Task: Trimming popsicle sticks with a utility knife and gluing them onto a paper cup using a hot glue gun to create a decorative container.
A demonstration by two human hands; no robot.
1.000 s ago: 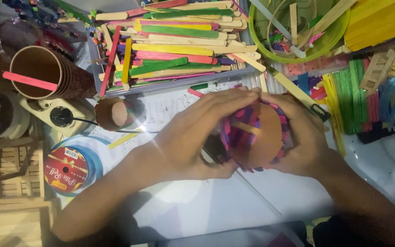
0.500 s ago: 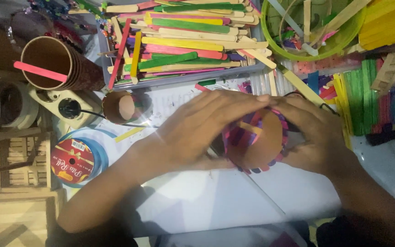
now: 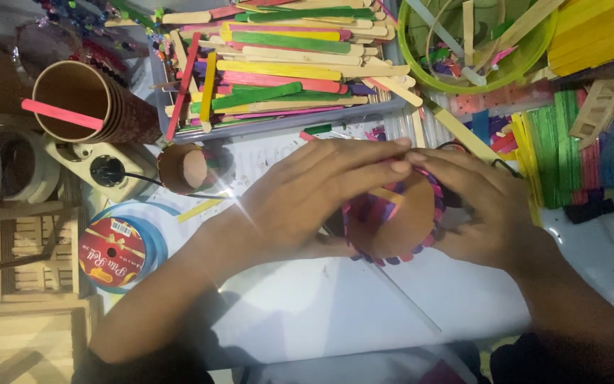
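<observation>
Brown paper cup [image 3: 396, 224], ringed with purple, pink and blue craft sticks, sat cupped between both hands just above the white counter [image 3: 335, 313], its open mouth facing up toward the camera. The left hand [image 3: 307, 203] wrapped its near-left side, fingers stretched across the rim; the right hand [image 3: 488, 210] closed round the far-right side, so each grip was clamped on the cup wall and the two sets of fingertips met over the top edge. A loose pale stick [image 3: 389, 195] lay slanted inside the mouth.

Judging from this hold, the outer sticks could slide or splay if the squeeze were uneven, and a thin paper wall might buckle under too much pressure. The slanted stick inside might drop deeper if the cup tipped.

Around it stood a tray of coloured sticks [image 3: 278, 64], a green bowl [image 3: 477, 43], a stack of brown cups [image 3: 83, 107], a smaller cup [image 3: 186, 168] and a blue ribbon spool [image 3: 119, 249].
</observation>
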